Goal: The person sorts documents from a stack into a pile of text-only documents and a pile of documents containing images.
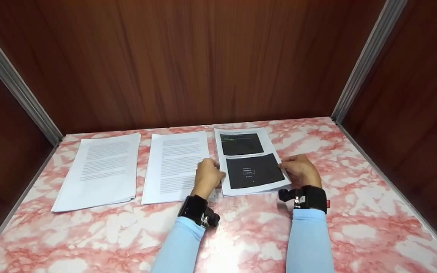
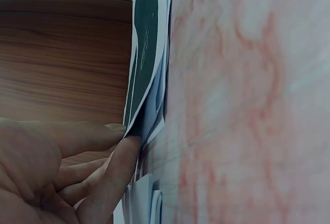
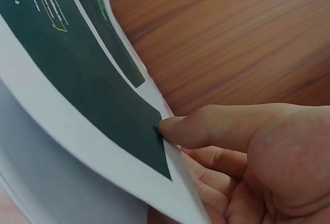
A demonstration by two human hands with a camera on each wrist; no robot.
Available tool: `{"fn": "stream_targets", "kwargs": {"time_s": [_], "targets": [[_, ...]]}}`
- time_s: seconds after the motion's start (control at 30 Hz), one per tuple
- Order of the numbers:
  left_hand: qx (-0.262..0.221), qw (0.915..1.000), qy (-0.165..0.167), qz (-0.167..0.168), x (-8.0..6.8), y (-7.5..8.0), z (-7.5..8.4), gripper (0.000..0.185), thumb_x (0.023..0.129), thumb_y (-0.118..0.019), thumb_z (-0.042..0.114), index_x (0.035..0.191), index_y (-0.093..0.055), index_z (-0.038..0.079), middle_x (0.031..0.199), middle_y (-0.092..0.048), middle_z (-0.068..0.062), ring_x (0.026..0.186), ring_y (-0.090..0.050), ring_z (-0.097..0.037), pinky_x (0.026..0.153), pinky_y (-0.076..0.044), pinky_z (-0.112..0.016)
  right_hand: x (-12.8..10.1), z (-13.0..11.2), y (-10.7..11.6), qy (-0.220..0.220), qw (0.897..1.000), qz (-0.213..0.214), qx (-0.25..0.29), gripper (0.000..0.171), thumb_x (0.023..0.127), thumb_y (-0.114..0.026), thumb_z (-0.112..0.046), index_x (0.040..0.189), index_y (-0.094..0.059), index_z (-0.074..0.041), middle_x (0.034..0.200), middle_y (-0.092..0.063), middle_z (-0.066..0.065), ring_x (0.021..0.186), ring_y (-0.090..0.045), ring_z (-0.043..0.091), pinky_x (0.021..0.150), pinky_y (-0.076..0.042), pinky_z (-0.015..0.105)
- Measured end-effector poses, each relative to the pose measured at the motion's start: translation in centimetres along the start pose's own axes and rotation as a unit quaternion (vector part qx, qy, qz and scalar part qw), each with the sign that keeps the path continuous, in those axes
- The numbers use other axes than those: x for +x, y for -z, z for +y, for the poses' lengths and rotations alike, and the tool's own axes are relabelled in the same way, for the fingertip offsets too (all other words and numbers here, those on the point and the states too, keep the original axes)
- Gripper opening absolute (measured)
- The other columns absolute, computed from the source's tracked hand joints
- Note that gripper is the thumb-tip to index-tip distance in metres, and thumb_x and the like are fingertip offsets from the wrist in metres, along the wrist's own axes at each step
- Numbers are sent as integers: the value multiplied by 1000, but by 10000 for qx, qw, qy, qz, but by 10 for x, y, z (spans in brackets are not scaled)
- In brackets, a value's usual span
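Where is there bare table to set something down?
The table is bare right of the dark-printed stack held by both hands, and along the near edge. The back row is crowded: left stack, middle stack, narrow gaps between.

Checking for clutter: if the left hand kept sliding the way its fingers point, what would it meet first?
The left hand points right, already pinching the left edge of the dark-printed stack. Pushing on, it would likely just press into that stack; the right hand lies beyond.

no legible text on the printed sheets point(image 1: 249, 163)
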State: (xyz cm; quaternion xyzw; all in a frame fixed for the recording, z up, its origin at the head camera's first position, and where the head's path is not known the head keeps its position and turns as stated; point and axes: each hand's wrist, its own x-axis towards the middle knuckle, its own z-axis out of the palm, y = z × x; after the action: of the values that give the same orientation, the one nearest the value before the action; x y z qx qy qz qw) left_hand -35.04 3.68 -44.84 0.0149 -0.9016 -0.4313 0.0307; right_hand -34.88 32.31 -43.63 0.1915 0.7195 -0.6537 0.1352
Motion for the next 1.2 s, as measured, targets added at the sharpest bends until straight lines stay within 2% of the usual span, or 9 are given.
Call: {"fn": "stream_targets", "kwargs": {"time_s": [0.17,0.33,0.57,0.67,0.8,0.93,1.07,1.2], "targets": [[-146,9999,50,-74,0,0,-1,23,73,-73,2,96,-70,-3,79,-66,-12,41,-59,-11,44,-50,-23,-1,2,5,-15,9999,-79,-126,47,90,-61,-4,134,-45,1,104,-66,15,90,-66,27,76,-54,46],[-87,9999,75,-112,0,1,0,22,73,-73,2,95,-69,-3,83,-65,-15,42,-61,-13,46,-51,-24,-2,3,4,24,10000,-16,-87,42,91,-60,-4,131,-48,1,109,-64,18,94,-64,28,75,-54,48],[498,9987,-46,131,-4,5,2,23,71,-75,9,92,-70,1,88,-68,-15,72,-66,-26,70,-54,-34,-4,0,5,320,9992,215,83,40,94,-56,-11,131,-48,3,109,-64,20,94,-65,28,79,-54,43],[601,9978,-103,251,-4,7,2,21,71,-75,9,89,-69,1,89,-68,-16,79,-66,-31,73,-54,-39,-5,-1,5,501,9984,254,-32,42,95,-54,-13,132,-47,6,115,-62,22,99,-63,28,85,-52,41],[629,9974,-104,350,-3,8,2,17,72,-76,10,85,-69,1,86,-68,-16,76,-66,-31,71,-54,-40,-4,-2,4,778,9965,202,-246,46,96,-53,-13,135,-44,10,126,-55,26,113,-56,29,97,-45,39],[673,9971,-116,328,-4,9,4,10,72,-75,9,73,-66,4,78,-67,-14,69,-63,-27,66,-53,-39,-3,-1,3,935,9950,77,-339,46,97,-53,-13,134,-42,12,130,-53,28,119,-52,31,101,-41,39],[722,9971,-141,213,-4,8,6,25,72,-73,11,57,-53,11,68,-61,-8,62,-55,-24,60,-49,-38,-3,-1,2,960,9949,27,-308,46,97,-53,-13,134,-42,13,130,-53,29,119,-52,32,100,-41,40],[748,9971,-109,120,-5,7,7,36,73,-75,14,53,-45,14,65,-56,-6,61,-52,-24,59,-47,-37,-3,0,2,1017,9944,5,-281,47,98,-52,-13,135,-41,14,130,-52,31,120,-51,33,101,-41,40]]}}
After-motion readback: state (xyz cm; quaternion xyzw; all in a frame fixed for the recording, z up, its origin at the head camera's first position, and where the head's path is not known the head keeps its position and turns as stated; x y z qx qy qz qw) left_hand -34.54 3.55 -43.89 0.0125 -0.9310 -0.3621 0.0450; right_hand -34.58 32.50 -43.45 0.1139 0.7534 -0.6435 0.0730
